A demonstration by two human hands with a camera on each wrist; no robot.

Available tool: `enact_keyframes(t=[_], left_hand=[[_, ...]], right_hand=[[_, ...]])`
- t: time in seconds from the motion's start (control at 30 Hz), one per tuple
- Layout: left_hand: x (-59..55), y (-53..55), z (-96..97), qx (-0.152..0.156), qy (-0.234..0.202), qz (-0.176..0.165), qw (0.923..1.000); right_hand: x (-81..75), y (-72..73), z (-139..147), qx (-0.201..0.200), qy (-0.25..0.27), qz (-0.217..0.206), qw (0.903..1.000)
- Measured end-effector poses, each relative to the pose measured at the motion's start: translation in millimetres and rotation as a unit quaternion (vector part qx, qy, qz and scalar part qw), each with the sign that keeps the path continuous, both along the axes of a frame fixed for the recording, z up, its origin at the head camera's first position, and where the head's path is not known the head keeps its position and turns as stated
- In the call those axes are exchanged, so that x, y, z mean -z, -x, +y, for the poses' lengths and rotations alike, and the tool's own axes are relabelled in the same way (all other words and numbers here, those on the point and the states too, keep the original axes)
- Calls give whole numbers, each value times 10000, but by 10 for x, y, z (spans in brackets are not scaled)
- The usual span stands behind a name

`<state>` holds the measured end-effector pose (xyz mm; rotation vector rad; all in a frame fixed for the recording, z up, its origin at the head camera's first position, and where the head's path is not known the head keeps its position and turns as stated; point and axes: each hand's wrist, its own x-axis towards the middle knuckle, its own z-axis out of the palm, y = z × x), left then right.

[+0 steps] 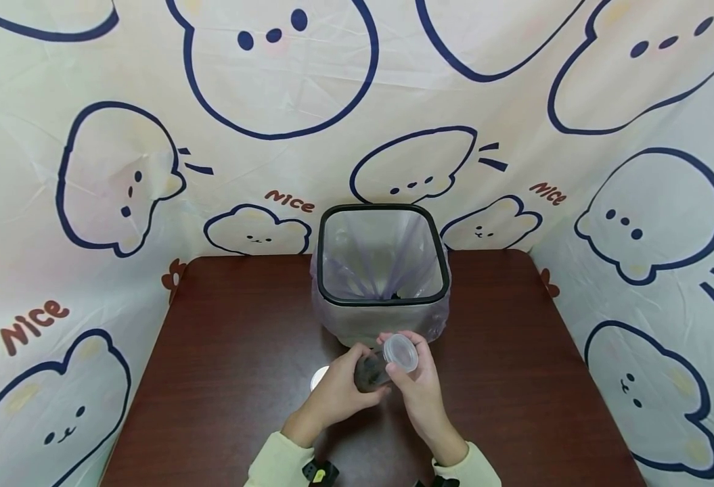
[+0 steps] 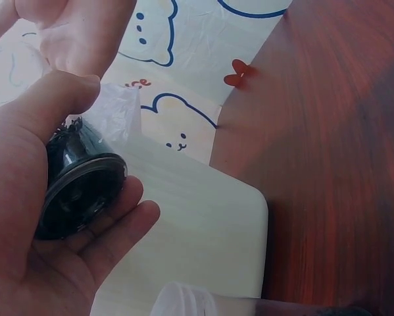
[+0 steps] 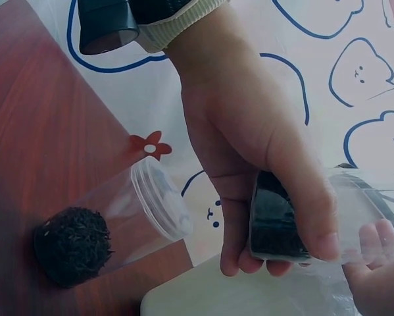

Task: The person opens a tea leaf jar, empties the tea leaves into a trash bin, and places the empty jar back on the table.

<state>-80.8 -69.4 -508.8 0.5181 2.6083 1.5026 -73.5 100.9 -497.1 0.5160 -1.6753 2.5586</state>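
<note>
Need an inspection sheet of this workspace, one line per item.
Surface: dark red-brown table, bare at left and right.
Job's things: clear held jar, dark contents at its base; a second jar, lidded, dark shreds inside, stands upright beyond the left hand.
Clutter: black-rimmed bin with a translucent liner, behind the hands; small dark bit inside, can't identify.
Grippers: left hand's fingers curl round the jar's dark base; right hand holds its lid end. Lid tight or loose: can't tell.
Cables: nothing seen.
Surroundings: pale sheeting printed with cartoon outlines, behind and at both sides.
</note>
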Motion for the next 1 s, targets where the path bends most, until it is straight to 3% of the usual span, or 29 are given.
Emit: enact_keyframes(t=[0.73,1.0], left_hand=[[30,6,-13,13,104,-52,9999],[34,13,-15,17,62,-31,10000]], right_hand=[[-16,18,32,-339,-98,106,9993],[3,30,32,-480,102,122,9987]])
